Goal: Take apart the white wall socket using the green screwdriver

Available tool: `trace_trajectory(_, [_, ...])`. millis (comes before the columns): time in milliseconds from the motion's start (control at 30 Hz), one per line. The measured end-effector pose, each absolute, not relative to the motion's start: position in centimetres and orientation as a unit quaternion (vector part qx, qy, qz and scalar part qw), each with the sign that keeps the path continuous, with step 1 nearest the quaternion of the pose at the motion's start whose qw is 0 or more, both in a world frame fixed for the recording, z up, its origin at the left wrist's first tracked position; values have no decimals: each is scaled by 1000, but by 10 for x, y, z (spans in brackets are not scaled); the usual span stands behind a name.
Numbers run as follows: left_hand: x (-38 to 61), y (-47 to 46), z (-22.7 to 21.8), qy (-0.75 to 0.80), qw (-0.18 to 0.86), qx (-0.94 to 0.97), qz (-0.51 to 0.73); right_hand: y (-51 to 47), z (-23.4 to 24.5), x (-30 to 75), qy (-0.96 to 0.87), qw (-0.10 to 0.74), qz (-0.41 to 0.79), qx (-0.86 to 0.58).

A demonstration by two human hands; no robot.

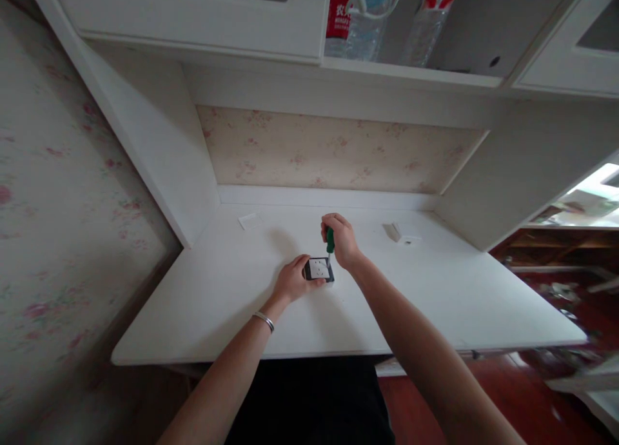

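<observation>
White socket plate [318,268] in a black surround [331,275], one, on the white desktop [459,290], clamped between thumb and fingers of the left hand [290,280]; with markings too small to read. Above its right end, one green-handled screwdriver [330,240], shaft downward, wrapped in the closed right hand [341,240]; with contact at the tip impossible to tell. High beyond the grip, on a shelf [411,73], three visible bottles [430,32]: one with a red label [338,19], Chinese characters and "NONGF" legible, another labelled red and white, cut off above. Nearer than the grip, front edge [338,353] of the desktop; to its right, a wider stretch than to its left, as far as the right side panel [507,174]. Beyond the grip, leftward, one thin white rectangle [250,222]; rightward, one white box-shaped piece [409,232].
</observation>
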State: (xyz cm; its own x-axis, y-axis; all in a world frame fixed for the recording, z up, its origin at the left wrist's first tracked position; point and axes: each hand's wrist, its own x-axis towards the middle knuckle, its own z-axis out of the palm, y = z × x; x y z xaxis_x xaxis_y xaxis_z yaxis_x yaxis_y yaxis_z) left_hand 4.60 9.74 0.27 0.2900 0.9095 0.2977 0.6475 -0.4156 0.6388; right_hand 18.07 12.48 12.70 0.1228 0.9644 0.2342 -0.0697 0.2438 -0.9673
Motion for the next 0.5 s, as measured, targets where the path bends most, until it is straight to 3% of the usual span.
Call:
trace_trajectory(133, [46,99,3,506,206,776,315,134,125,186,-491,624,406,-453])
trace_trajectory(333, [47,100,1,510,202,777,310,134,121,194,-473,651,269,-529])
trace_trajectory(500, [47,100,1,509,204,774,317,128,118,197,-496,636,366,-464])
